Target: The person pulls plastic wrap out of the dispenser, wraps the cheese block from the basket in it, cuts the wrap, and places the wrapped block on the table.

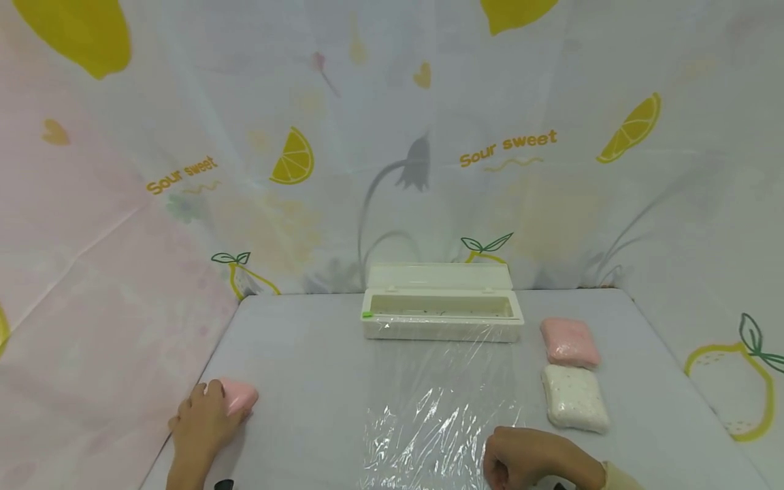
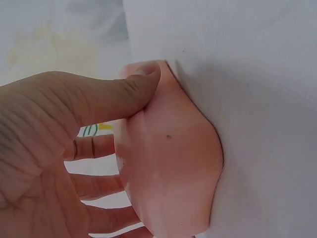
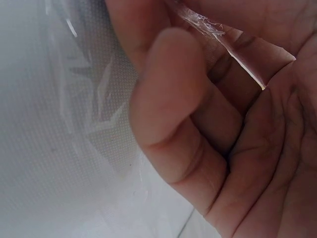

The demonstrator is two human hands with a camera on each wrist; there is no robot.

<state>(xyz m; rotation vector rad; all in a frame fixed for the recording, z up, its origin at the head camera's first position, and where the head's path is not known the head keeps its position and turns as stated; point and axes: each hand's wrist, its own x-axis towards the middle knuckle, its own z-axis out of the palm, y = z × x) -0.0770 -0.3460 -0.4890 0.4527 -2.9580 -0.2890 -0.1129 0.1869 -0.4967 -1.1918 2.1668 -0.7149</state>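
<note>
At the left side of the table my left hand (image 1: 202, 423) grips a smooth pink block (image 1: 240, 395), perhaps a bar of soap. In the left wrist view the thumb lies over the pink block (image 2: 173, 158) and the fingers reach behind it. A sheet of cling film (image 1: 422, 401) runs from a white dispenser box (image 1: 442, 331) toward the front of the table. My right hand (image 1: 529, 454) is at the film's front right, fingers curled. In the right wrist view a bunched strip of cling film (image 3: 203, 22) passes between those fingers.
The dispenser's lid (image 1: 439, 276) stands raised at the back. To the right lie a pink block wrapped in film (image 1: 571, 342) and a white speckled wrapped block (image 1: 576, 398). A lemon-printed curtain (image 1: 392, 102) hangs behind and beside the table.
</note>
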